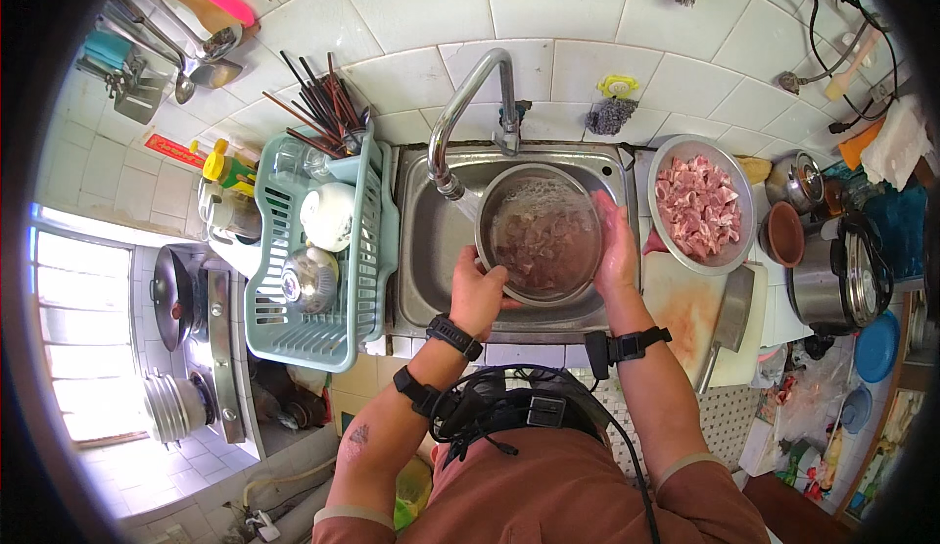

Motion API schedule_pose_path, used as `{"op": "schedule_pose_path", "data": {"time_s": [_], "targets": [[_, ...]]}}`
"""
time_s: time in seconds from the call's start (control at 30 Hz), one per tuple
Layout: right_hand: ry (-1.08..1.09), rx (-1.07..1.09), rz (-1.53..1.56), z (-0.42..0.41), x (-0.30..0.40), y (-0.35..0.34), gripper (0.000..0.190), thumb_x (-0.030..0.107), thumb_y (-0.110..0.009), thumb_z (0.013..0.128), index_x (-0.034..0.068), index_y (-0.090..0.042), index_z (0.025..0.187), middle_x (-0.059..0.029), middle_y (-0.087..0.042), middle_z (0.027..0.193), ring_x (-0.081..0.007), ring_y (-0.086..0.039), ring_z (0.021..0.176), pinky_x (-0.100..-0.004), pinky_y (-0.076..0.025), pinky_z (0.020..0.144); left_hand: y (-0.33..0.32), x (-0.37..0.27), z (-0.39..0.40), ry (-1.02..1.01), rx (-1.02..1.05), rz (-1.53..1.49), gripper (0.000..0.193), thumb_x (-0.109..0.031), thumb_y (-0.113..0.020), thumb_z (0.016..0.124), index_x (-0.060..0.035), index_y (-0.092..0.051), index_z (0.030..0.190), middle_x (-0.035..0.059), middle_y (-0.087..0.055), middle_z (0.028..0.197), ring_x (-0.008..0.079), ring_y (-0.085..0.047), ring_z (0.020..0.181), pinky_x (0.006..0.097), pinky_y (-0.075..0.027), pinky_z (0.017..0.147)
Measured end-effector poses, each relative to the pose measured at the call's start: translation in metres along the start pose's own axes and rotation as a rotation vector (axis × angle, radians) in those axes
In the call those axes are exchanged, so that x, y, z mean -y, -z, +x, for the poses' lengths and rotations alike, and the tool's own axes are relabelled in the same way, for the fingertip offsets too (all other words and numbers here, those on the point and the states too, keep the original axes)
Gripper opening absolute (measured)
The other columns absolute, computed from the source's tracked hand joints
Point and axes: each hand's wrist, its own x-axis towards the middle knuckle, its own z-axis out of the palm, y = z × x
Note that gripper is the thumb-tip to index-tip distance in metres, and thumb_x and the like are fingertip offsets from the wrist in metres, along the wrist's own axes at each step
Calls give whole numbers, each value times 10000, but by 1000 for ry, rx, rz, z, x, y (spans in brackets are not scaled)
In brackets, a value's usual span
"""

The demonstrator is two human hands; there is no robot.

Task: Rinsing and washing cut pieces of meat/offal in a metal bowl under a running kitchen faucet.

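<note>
Both of my hands hold a round metal bowl (540, 296) over the stainless steel sink (433, 265). Cloudy reddish water and pieces of raw meat (540, 243) fill it, with bubbles at the far side. My left hand (477, 290) grips the near left rim, the thumb on top. Against the right wall lies my right hand (615, 243), its fingers stretched along the side. Water runs from the chrome faucet (454, 185) at the bowl's left rim. Right of the sink, a second metal bowl (661, 239) holds cut raw meat (698, 202).
A cleaver (734, 309) lies on the stained cutting board (675, 305) at the right, near a pressure cooker (826, 279). The pale blue dish rack (316, 346) stands left of the sink with bowls and chopsticks. A black cable (624, 434) hangs at my waist.
</note>
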Motion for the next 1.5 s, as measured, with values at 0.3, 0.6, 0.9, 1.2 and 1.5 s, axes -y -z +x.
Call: {"op": "schedule_pose_path", "data": {"time_s": [0.3,0.6,0.9,1.2,1.5], "targets": [[1,-1,-9,6,-4,3,687,524,-324,1059,-14,-384,1483,-164,-396,1532,-276,-346,1429,-413,-230,1200,-4,-2,-1,-30,-6,13,511,37,-502,829,35,-369,1322,185,-626,1064,260,-705,814,345,-641,572],[11,-17,-14,9,-9,2,652,483,-326,1074,-38,-440,1450,-147,-458,1491,-242,-415,1385,-363,-278,1174,-6,-8,-2,-26,-13,57,493,49,-509,827,28,-375,1301,186,-624,1057,263,-701,840,366,-648,589],[28,15,11,14,-16,7,650,493,-342,1068,-25,-454,1445,-134,-466,1487,-232,-423,1376,-354,-282,1169,-9,-11,-3,-65,-13,106,491,42,-522,831,38,-356,1293,196,-616,1069,268,-698,859,372,-651,596],[70,22,-40,11,-9,1,662,512,-351,1060,-16,-459,1445,-125,-482,1463,-227,-447,1347,-351,-300,1155,-12,-15,-6,-68,-20,118,494,37,-531,827,25,-350,1286,187,-604,1099,263,-695,858,358,-650,592],[84,38,4,11,-11,-3,662,518,-354,1058,-20,-482,1423,-132,-499,1440,-228,-460,1329,-351,-310,1147,-11,-14,-6,-98,-28,116,501,11,-561,816,32,-355,1273,196,-589,1147,269,-691,867,353,-645,578]]}}
